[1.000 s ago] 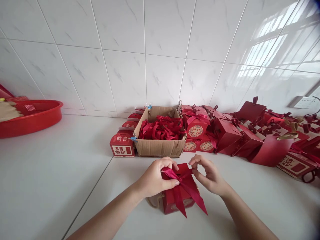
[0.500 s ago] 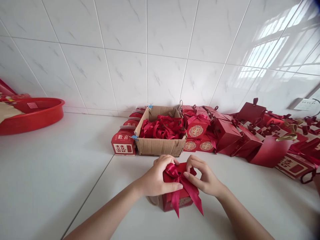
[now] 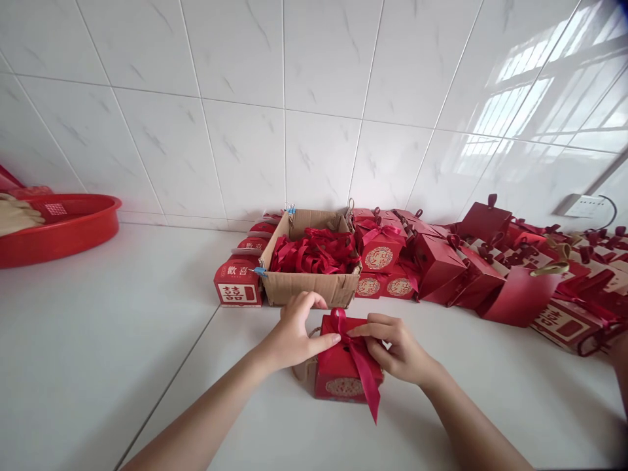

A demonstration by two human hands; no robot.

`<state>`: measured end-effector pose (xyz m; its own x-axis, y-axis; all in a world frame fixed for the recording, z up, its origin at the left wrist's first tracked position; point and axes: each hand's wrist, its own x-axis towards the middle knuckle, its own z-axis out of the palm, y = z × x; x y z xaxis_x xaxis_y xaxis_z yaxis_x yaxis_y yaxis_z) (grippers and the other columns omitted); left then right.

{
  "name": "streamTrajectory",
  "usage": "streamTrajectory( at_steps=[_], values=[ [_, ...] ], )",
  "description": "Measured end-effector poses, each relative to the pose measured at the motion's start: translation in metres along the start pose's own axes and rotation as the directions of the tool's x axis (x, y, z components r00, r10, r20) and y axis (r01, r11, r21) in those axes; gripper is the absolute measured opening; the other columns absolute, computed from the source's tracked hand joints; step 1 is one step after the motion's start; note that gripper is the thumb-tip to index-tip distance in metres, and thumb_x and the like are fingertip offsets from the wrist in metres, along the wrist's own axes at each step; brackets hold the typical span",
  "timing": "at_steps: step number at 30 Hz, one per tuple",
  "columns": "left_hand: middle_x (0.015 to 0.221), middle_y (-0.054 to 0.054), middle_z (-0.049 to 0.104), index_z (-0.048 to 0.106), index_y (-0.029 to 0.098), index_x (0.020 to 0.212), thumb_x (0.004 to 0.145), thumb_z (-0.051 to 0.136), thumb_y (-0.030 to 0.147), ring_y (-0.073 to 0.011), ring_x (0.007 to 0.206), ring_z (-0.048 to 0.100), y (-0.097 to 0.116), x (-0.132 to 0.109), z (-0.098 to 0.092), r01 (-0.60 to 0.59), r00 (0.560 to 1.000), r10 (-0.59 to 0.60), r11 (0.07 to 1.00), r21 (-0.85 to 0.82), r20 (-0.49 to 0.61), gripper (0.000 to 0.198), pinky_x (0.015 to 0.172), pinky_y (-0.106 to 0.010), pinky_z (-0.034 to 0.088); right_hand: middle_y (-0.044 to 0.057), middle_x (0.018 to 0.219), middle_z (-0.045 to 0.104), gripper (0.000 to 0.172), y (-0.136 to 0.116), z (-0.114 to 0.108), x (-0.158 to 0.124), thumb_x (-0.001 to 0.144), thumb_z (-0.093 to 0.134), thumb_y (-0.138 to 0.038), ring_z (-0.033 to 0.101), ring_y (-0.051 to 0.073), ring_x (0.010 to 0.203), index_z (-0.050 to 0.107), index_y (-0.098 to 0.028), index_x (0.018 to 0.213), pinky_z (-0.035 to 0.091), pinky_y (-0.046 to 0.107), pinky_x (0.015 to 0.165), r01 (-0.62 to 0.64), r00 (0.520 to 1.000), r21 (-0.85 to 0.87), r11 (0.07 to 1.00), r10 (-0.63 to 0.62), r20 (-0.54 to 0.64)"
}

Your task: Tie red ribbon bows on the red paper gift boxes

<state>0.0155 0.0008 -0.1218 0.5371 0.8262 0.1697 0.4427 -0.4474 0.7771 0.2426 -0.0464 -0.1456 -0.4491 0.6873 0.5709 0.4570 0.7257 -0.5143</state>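
Observation:
A small red gift box (image 3: 346,386) with a gold round emblem stands on the table in front of me. A dark pink ribbon (image 3: 362,366) is tied in a bow on its lid, one tail hanging down over the front. My left hand (image 3: 294,333) is open at the box's left side, thumb tip touching the bow and fingers arched away from it. My right hand (image 3: 396,347) is closed at the bow, its index fingertip on the knot and the other fingers curled over the ribbon's right part. A twisted cord handle (image 3: 305,371) shows at the box's left.
Behind the box stands a cardboard box (image 3: 309,288) full of loose red ribbons. Red boxes with white labels (image 3: 239,281) are lined up left of it. Many more red gift boxes (image 3: 439,271) are stacked to the right. A red plastic basin (image 3: 63,239) is at far left.
My left fingers have come off the lid and spread apart. My right index finger has moved left onto the knot. The box has turned slightly, its front emblem showing more.

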Motion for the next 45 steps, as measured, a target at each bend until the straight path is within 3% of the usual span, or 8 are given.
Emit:
streamTrajectory(
  at_steps=[2,7,13,24,36,40,43,45],
  values=[
    [0.096,-0.004,0.055,0.047,0.021,0.080,0.075,0.066,0.039,-0.0248,0.103,0.047,0.002,0.000,-0.003,-0.006,1.000,0.005,0.997,0.071,0.013,0.027,0.096,-0.040,0.034,0.001,0.068,0.053,0.037,0.001,0.000,0.000,0.081,0.043,-0.004,0.044,0.011,0.053,0.067,-0.018,0.104,0.036,0.023,0.048,0.025,0.999,-0.041,0.999,-0.026,-0.022],
    [0.069,0.000,0.054,0.045,0.018,0.059,0.079,0.060,0.051,-0.0220,0.087,0.050,0.006,-0.001,-0.007,0.007,0.996,-0.015,0.996,0.089,0.092,0.041,0.084,-0.034,0.035,0.000,0.061,0.053,0.041,0.000,-0.002,0.001,0.081,0.042,-0.004,0.043,0.012,0.052,0.068,-0.022,0.106,0.035,0.024,0.047,0.133,0.987,-0.115,0.984,-0.142,-0.070],
    [0.062,0.002,0.048,0.043,0.017,0.053,0.079,0.058,0.038,-0.0131,0.062,0.047,0.012,-0.001,-0.011,0.107,0.965,-0.072,0.986,-0.125,0.252,0.036,0.063,-0.026,0.036,0.002,0.060,0.055,0.039,0.002,-0.002,0.000,0.086,0.041,-0.008,0.045,0.013,0.051,0.069,-0.023,0.109,0.039,0.026,0.049,0.164,0.985,-0.171,0.972,-0.169,-0.017],
    [0.058,0.003,0.043,0.042,0.016,0.048,0.066,0.057,0.023,-0.0103,0.056,0.036,0.003,0.003,-0.014,0.207,0.934,-0.096,0.930,-0.303,0.345,0.025,0.053,-0.025,0.025,0.001,0.058,0.048,0.036,0.002,-0.004,0.001,0.092,0.040,-0.015,0.043,0.013,0.052,0.070,-0.023,0.109,0.039,0.026,0.050,0.177,0.984,-0.194,0.965,-0.170,0.051],
    [0.056,0.004,0.038,0.037,0.017,0.050,0.064,0.052,0.018,-0.0094,0.054,0.032,0.000,0.003,-0.018,0.191,0.922,-0.077,0.943,-0.272,0.378,0.020,0.052,-0.026,0.022,0.003,0.064,0.059,0.031,0.002,-0.005,-0.002,0.092,0.043,-0.013,0.048,0.012,0.053,0.071,-0.020,0.102,0.037,0.023,0.047,0.049,0.998,-0.024,0.999,-0.048,0.028],
    [0.069,0.003,0.052,0.052,0.017,0.065,0.063,0.055,0.016,-0.0127,0.066,0.046,-0.003,0.002,-0.021,0.163,0.931,-0.077,0.962,-0.218,0.357,0.004,0.060,-0.025,0.034,0.003,0.064,0.058,0.031,0.003,-0.005,-0.003,0.092,0.042,-0.012,0.047,0.012,0.052,0.071,-0.020,0.101,0.035,0.023,0.047,0.027,0.999,0.006,1.000,-0.027,0.036],
    [0.085,0.002,0.057,0.056,0.019,0.082,0.058,0.055,0.011,-0.0145,0.077,0.051,-0.006,0.003,-0.022,0.180,0.945,-0.099,0.953,-0.245,0.310,0.025,0.067,-0.025,0.039,0.003,0.064,0.058,0.031,0.003,-0.004,-0.004,0.093,0.042,-0.012,0.048,0.011,0.053,0.070,-0.020,0.101,0.036,0.023,0.048,0.020,0.999,0.029,0.999,-0.021,0.028],
    [0.081,0.002,0.057,0.057,0.018,0.083,0.060,0.055,0.012,-0.0139,0.074,0.052,-0.006,0.005,-0.022,0.229,0.942,-0.141,0.933,-0.278,0.304,0.024,0.066,-0.025,0.039,0.004,0.069,0.061,0.030,0.003,-0.003,-0.004,0.093,0.041,-0.012,0.052,0.012,0.056,0.068,-0.020,0.104,0.040,0.023,0.050,0.002,1.000,0.051,0.999,-0.003,0.020]
  ],
)
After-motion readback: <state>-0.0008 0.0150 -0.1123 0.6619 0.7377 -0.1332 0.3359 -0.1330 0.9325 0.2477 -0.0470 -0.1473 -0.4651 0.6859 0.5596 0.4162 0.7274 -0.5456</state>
